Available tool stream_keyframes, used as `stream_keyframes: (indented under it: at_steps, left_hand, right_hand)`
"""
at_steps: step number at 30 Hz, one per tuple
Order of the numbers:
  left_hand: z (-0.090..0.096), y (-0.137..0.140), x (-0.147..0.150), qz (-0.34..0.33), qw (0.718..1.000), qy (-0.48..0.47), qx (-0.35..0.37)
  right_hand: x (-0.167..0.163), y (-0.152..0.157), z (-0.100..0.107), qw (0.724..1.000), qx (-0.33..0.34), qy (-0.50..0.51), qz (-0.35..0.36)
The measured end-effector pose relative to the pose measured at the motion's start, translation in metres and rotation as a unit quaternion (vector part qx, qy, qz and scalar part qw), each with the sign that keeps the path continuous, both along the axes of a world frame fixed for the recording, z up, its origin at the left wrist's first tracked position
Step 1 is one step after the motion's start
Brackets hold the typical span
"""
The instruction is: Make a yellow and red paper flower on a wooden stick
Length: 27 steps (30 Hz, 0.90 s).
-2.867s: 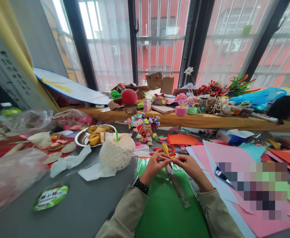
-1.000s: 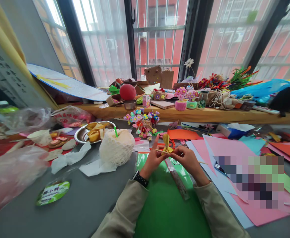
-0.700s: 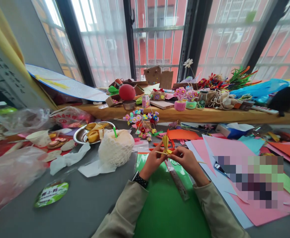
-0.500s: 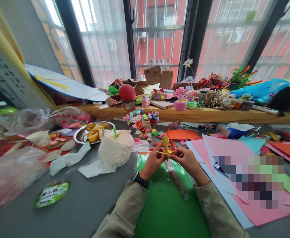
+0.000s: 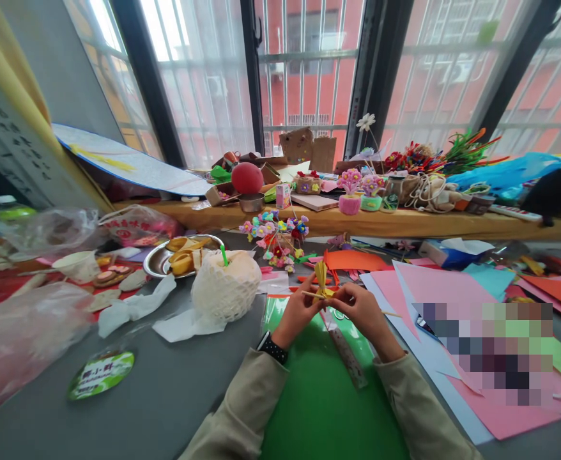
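A grey worktop (image 5: 165, 409) is stretching below dark-framed windows (image 5: 252, 83), and a red building (image 5: 309, 83) is showing behind the metal bars. A yellow curtain (image 5: 9, 57) is hanging at the far left. Along the windows a wooden ledge (image 5: 386, 225) is bearing a red ball (image 5: 247, 178), pink potted flowers (image 5: 349, 191) and a blue plastic bag (image 5: 505, 172).

On the worktop, a metal bowl (image 5: 152, 262) is holding yellowish pieces (image 5: 183, 262), and just beside it a round white thing in a net (image 5: 225, 287) is sitting with a green straw (image 5: 224, 256) poking up. An oval green label (image 5: 102, 374) is lying alone in front of these. To the right, pink sheets (image 5: 443, 287) are overlapping — a pixelated patch is hiding part of them.

A glossy green mat (image 5: 328, 409) is lying between the forearms, with a printed strip (image 5: 345, 354) slanting across it. Above its far end, the left hand (image 5: 297, 314) is pinching a yellow piece (image 5: 321, 275) against a thin stick (image 5: 392, 314); the right hand (image 5: 363, 314) is pinching the stick close by. The yellow piece is standing up between the hands — its lower part is partly hidden by fingers.
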<state>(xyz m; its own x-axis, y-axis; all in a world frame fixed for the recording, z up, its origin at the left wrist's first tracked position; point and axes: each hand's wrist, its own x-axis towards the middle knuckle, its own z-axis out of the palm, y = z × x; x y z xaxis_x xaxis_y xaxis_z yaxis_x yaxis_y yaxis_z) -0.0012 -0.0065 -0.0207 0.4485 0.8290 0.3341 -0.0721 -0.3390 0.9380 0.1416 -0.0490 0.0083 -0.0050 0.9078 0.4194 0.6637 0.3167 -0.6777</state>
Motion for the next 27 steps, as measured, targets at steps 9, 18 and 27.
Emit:
stream_keyframes:
  at_steps: [9, 18, 27]
  left_hand:
    - [0.005, -0.004, 0.000, 0.037, 0.998, -0.021, -0.038]
    - [0.010, -0.009, 0.001, -0.003, 0.998, -0.036, -0.046]
    - [0.003, -0.004, 0.003, 0.011, 0.999, -0.019, -0.029]
  right_hand:
    - [-0.003, -0.003, 0.000, 0.990, 0.107, -0.075, -0.052]
    - [-0.004, -0.005, 0.000, 0.988, 0.133, -0.059, -0.054]
    - [-0.007, -0.005, -0.003, 0.987, 0.147, -0.047, -0.043]
